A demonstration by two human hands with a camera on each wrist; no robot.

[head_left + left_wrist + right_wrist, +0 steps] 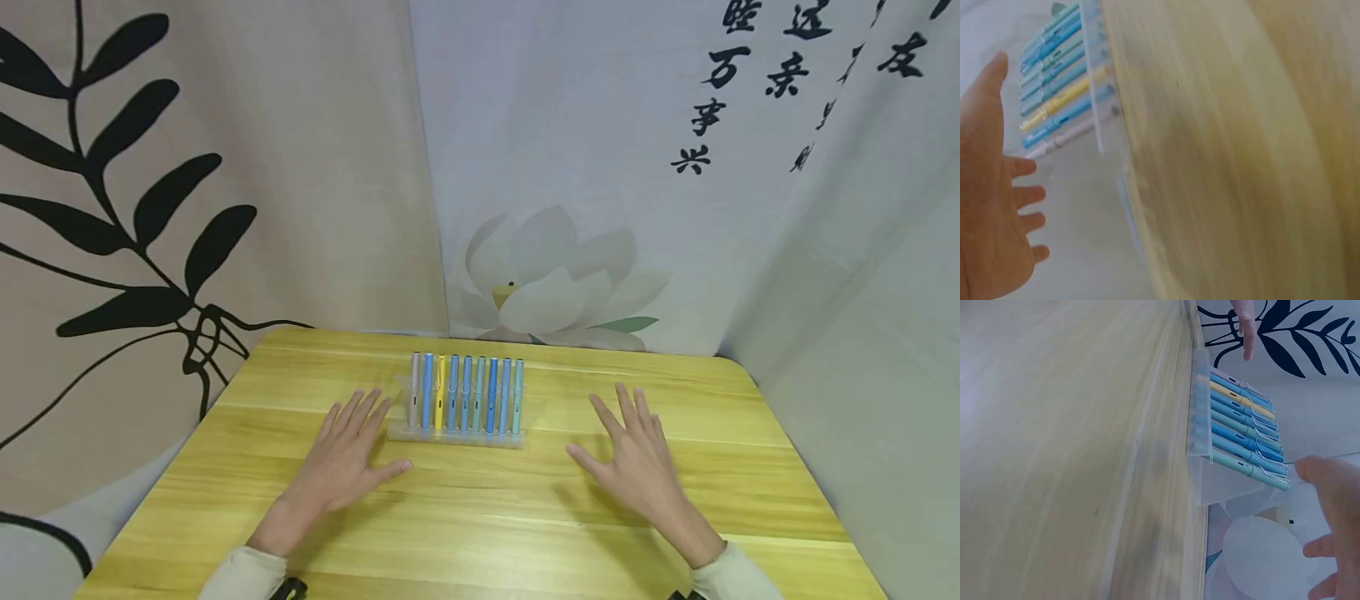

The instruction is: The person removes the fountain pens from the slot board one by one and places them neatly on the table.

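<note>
Several capped pens with clips stand side by side in a clear plastic holder (455, 437). Their colours are lilac, blue, teal-green and one yellow pen (440, 392). To the left of the holder hovers my left hand (341, 467), its fingers spread and thumb pointing toward the pens. My right hand (637, 471) is some way off to the right, also with fingers spread. Neither hand holds anything. In the left wrist view the left hand (988, 187) is seen beside the pens; the right wrist view shows part of the right hand (1335, 519).
The pen holder stands on a light wooden table (465, 533), toward its back edge. Behind the table hangs a pale curtain (337, 167) printed with dark leaves, a lotus and black characters. Another pale cloth (862, 292) borders the right side.
</note>
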